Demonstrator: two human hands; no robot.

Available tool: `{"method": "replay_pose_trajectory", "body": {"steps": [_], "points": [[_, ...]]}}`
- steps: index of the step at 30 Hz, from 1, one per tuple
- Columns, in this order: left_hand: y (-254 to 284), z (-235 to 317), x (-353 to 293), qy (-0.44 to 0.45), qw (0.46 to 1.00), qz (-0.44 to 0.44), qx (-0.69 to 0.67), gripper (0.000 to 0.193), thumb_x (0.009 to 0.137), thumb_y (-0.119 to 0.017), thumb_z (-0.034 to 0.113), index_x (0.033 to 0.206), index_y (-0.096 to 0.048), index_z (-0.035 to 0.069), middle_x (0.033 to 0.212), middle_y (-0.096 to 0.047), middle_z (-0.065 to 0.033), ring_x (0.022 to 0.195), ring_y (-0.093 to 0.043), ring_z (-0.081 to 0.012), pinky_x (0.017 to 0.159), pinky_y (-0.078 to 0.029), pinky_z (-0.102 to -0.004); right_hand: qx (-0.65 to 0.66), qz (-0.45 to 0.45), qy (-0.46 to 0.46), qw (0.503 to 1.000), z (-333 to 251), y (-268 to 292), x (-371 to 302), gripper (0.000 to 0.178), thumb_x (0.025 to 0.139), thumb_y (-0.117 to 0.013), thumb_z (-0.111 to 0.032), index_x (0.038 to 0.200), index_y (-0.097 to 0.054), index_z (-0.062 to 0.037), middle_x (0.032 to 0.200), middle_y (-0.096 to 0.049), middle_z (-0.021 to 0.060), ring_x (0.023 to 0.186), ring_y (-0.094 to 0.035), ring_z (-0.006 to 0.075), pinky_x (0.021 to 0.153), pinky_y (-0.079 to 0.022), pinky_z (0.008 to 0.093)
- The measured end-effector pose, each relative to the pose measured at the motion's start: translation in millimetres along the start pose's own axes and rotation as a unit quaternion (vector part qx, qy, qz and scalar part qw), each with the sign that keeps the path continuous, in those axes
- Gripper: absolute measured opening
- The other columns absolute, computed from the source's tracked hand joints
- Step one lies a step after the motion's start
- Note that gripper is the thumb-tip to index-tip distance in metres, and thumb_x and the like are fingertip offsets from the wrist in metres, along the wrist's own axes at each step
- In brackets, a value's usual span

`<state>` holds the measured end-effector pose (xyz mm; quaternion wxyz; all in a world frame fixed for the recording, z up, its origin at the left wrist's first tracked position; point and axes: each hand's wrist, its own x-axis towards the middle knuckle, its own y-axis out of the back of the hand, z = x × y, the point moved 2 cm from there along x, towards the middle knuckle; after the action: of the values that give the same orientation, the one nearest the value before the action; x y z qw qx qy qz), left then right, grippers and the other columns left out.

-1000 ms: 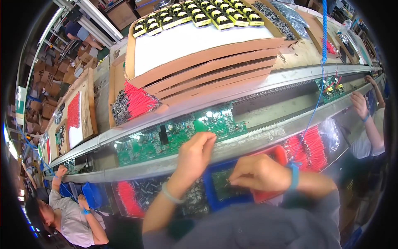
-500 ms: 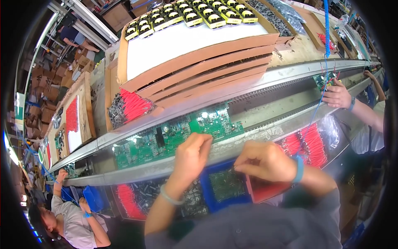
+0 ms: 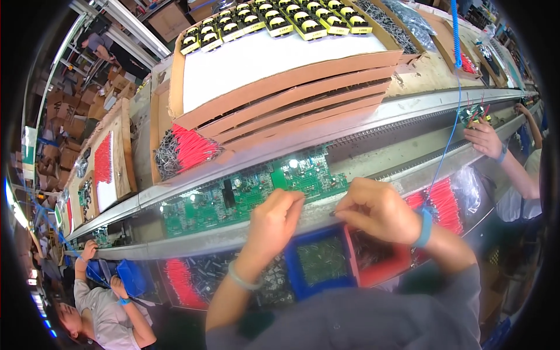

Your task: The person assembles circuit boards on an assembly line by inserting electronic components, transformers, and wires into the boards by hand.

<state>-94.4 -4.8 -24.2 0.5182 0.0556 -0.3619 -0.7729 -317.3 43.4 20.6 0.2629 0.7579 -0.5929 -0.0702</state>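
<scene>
Green circuit boards (image 3: 254, 189) lie in a row in the metal conveyor track. My left hand (image 3: 275, 217) is closed in a pinch at the near edge of the boards; what its fingertips hold, if anything, is hidden. To its right, above the near rail, my right hand (image 3: 378, 211) pinches a small dark part (image 3: 333, 213) whose kind is too small to tell. Below the hands stand a blue bin (image 3: 294, 273) of small metal leaded parts and a red bin (image 3: 382, 275) with dark contents.
Stacked cardboard trays (image 3: 280, 87) of yellow-and-black transformers (image 3: 277, 26) rise beyond the track. Red-sleeved leads (image 3: 189, 146) fill a box; more red leads (image 3: 446, 207) lie at the right. A blue cord (image 3: 458, 52) hangs down. Co-workers' hands (image 3: 484, 140) are at both sides.
My right hand has moved up from over the bins to the near rail, uncovering more of the red bin. My left hand stays almost in place. The view has shifted slightly.
</scene>
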Motion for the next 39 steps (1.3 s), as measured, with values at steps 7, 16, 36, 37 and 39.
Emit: {"method": "replay_pose_trajectory", "body": {"steps": [7, 16, 36, 37, 39], "points": [[1, 2, 1, -0.008, 1.000, 0.001, 0.010, 0.011, 0.088, -0.073, -0.001, 0.099, -0.071, 0.000, 0.085, -0.067, -0.0138, 0.071, -0.067, -0.0234, 0.062, -0.052, -0.0314, -0.032, 0.013, 0.025, 0.999, 4, -2, 10, 0.006, 0.083, -0.075, -0.002, 0.087, -0.070, -0.0006, 0.074, -0.056, 0.0091, 0.064, -0.055, 0.0234, 0.057, -0.044, 0.0349], [-1, 6, 6, -0.047, 0.998, -0.002, 0.040, 0.010, 0.088, -0.072, 0.002, 0.097, -0.069, 0.004, 0.084, -0.063, -0.0122, 0.068, -0.067, -0.0310, 0.058, -0.053, -0.0383, -0.104, 0.027, 0.064, 0.992, 13, -6, 22, 0.005, 0.082, -0.071, -0.004, 0.084, -0.066, -0.0027, 0.081, -0.058, 0.0135, 0.078, -0.061, 0.0341, 0.068, -0.051, 0.0425], [33, 0, -32, 0.216, 0.957, -0.038, -0.190, 0.028, 0.088, -0.076, 0.004, 0.110, -0.059, 0.003, 0.102, -0.057, -0.0025, 0.084, -0.054, -0.0084, 0.072, -0.046, -0.0226, -0.265, -0.014, 0.167, 0.949, 26, -24, 44, 0.009, 0.076, -0.067, -0.004, 0.078, -0.058, -0.0043, 0.078, -0.053, 0.0106, 0.075, -0.059, 0.0299, 0.064, -0.052, 0.0416], [40, 5, -37, 0.277, 0.922, -0.043, -0.267, 0.029, 0.090, -0.072, 0.002, 0.116, -0.059, 0.003, 0.103, -0.058, -0.0030, 0.086, -0.057, -0.0094, 0.076, -0.048, -0.0230, -0.268, -0.020, 0.181, 0.946, 26, -25, 46, 0.010, 0.076, -0.066, -0.005, 0.078, -0.056, -0.0044, 0.079, -0.053, 0.0106, 0.076, -0.059, 0.0298, 0.064, -0.052, 0.0417], [52, 7, -50, 0.339, 0.872, -0.068, -0.346, 0.030, 0.096, -0.061, -0.005, 0.126, -0.060, 0.001, 0.108, -0.062, -0.0070, 0.096, -0.064, -0.0139, 0.088, -0.052, -0.0261, -0.265, -0.025, 0.180, 0.947, 27, -25, 48, 0.010, 0.076, -0.066, -0.005, 0.078, -0.056, -0.0044, 0.079, -0.053, 0.0106, 0.076, -0.059, 0.0296, 0.064, -0.052, 0.0416]]}}
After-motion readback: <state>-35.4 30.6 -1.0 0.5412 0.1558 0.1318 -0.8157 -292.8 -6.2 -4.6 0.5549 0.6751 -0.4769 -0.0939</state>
